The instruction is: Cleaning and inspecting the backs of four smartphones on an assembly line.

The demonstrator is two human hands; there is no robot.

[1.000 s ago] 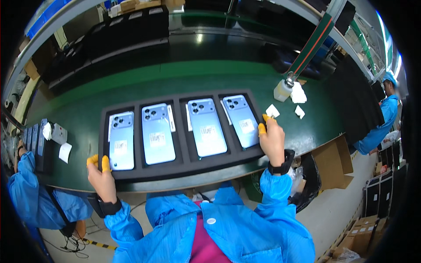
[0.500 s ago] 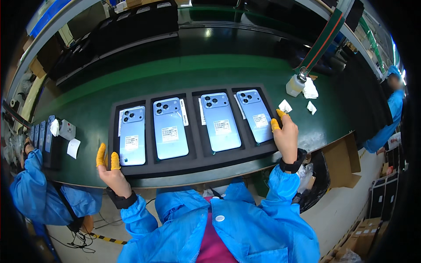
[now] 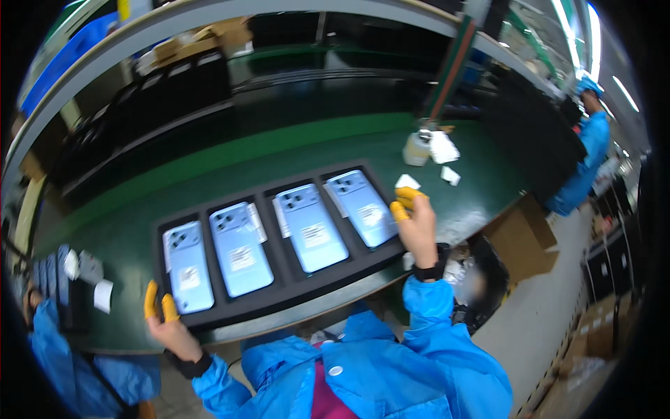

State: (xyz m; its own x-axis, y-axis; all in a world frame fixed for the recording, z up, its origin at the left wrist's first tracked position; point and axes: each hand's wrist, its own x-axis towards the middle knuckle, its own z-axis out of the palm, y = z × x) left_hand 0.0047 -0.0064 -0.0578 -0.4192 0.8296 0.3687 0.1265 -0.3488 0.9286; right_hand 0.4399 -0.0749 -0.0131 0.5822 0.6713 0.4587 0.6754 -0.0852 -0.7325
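1. Left hand (image 3: pixel 174 336): at the near-left corner of the black tray (image 3: pixel 285 269), finger and thumb parted.
2. Right hand (image 3: pixel 419 234): at its right end, fingers bent; grip cannot be told.
3. Blue phones (image 3: pixel 241 241) fill its four compartments; the view swings, handling seems unchanged.
4. Bottle (image 3: pixel 417 149): beyond its far-right corner.

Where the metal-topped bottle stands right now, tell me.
In the head view, the metal-topped bottle is right of centre on the green table, beyond the right hand, with white paper just to its right.
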